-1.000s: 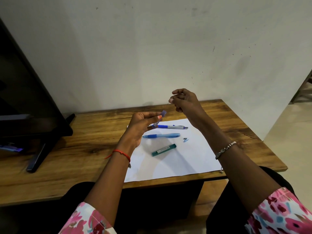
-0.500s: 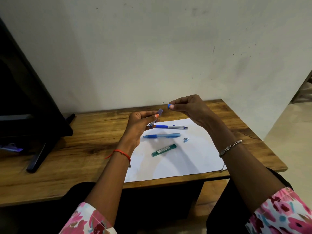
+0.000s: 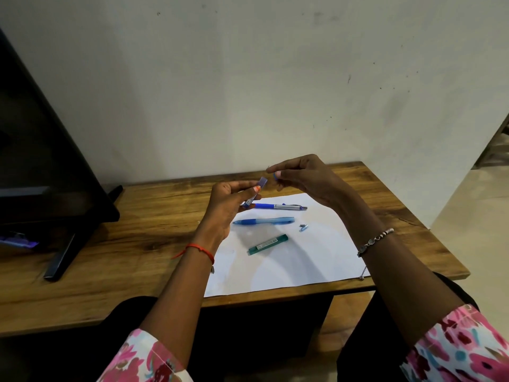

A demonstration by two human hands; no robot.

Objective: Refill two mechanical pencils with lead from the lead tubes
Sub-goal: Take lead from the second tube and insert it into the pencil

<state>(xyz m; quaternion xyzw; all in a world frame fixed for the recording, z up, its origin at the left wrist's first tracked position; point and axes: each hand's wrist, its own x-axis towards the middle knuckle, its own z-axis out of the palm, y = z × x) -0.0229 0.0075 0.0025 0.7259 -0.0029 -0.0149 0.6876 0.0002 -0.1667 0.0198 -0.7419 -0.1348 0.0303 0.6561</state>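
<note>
Left grip point(image 3: 228, 205) is clamped on the bluish lead tube point(image 3: 256, 193), thumb and fingertips curled round its lower half and its upper end tilted toward my other hand. Any print on it is too small to read. My right grip point(image 3: 305, 177) is closed in a pinch on a small blue cap point(image 3: 276, 175), just beside the tube's upper end. A thin dark sliver shows at the index fingertip, and I cannot tell what it is.

Both grips are raised above the bench point(image 3: 137, 244). On the white paper point(image 3: 303, 266) lie the blue-and-silver mechanical pencil point(image 3: 278, 206), the light blue mechanical pencil point(image 3: 263, 221) nearer me, a tiny loose piece point(image 3: 303, 227) by its end, and the green lead tube point(image 3: 268, 244), whose white label is unreadable. A dark monitor point(image 3: 41, 161) is cut off at the left.
</note>
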